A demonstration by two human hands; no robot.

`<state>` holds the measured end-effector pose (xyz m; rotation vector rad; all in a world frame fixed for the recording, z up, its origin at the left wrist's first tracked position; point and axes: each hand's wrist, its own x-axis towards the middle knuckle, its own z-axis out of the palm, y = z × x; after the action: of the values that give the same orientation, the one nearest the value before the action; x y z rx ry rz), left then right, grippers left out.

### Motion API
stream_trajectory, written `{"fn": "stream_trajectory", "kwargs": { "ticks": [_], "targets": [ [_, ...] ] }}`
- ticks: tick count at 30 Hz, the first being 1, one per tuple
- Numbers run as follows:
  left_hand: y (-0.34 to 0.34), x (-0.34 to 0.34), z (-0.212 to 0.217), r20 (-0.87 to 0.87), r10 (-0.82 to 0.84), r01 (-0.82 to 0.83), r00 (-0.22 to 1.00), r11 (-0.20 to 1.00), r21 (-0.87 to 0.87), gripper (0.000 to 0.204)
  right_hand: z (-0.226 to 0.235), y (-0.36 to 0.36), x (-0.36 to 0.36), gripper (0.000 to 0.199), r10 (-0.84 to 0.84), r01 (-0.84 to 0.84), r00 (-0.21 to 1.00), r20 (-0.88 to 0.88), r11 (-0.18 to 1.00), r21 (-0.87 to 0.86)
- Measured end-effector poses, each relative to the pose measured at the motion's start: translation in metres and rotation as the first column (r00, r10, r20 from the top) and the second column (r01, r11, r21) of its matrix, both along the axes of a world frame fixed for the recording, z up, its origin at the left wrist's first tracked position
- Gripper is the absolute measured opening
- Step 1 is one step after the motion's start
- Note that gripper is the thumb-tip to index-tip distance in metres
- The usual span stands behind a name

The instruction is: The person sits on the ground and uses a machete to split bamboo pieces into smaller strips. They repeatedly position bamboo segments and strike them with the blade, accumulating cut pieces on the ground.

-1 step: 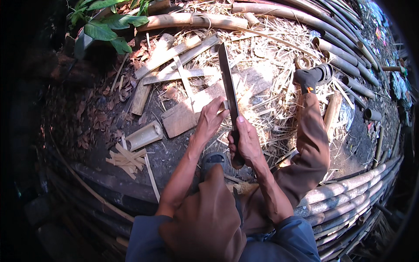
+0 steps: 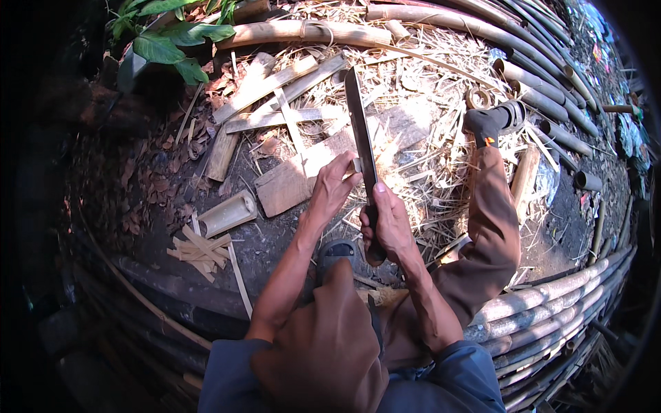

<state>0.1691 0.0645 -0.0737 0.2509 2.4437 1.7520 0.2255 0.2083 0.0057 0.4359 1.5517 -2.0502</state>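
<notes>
A long machete (image 2: 363, 127) points away from me, its dark blade straight up the middle of the view. My right hand (image 2: 391, 220) is closed round its handle, with the thumb lying along the base of the blade. At the left side of the blade, my left hand (image 2: 335, 182) pinches a small greyish block (image 2: 357, 165) against or very close to the metal. Most of that block is hidden by the fingers, and what it is made of cannot be made out. Below and beyond both hands lies a flat wooden board (image 2: 286, 186) on the ground.
Left of my arms are a short bamboo section (image 2: 227, 215) and a pile of thin bamboo strips (image 2: 201, 251). Split bamboo slats (image 2: 272, 89) lie beyond, among shavings (image 2: 427, 165). Bamboo poles (image 2: 537, 79) are stacked at far right, with more poles (image 2: 537, 303) near right. My leg (image 2: 492, 206) stretches out right.
</notes>
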Motion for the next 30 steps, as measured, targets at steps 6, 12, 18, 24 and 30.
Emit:
{"fn": "stream_trajectory", "kwargs": {
  "ticks": [6,12,18,24,30],
  "targets": [
    [0.003,-0.003,-0.001,-0.05,-0.005,0.007,0.999,0.999,0.04,0.029,0.001,0.001,-0.002,0.045,-0.013,0.013,1.0,-0.002,1.0,-0.003],
    [0.007,-0.004,0.002,-0.086,0.017,-0.012,0.996,0.999,0.052,0.027,0.002,0.001,-0.004,0.046,0.0,-0.001,1.0,0.023,0.999,0.033],
    [0.002,-0.003,-0.008,-0.048,0.004,0.0,0.999,0.996,0.086,0.042,0.009,-0.004,-0.002,0.048,0.004,0.002,0.998,-0.068,0.996,0.091],
    [0.005,-0.004,-0.005,-0.061,0.006,0.001,0.998,0.994,0.113,0.053,0.014,-0.001,-0.003,0.047,0.025,-0.016,0.997,-0.072,0.992,0.129],
    [0.005,-0.003,0.001,-0.055,0.0,0.005,0.999,0.996,0.09,0.039,0.009,0.0,-0.002,0.047,0.024,0.003,0.986,-0.166,0.987,0.163]
  ]
}}
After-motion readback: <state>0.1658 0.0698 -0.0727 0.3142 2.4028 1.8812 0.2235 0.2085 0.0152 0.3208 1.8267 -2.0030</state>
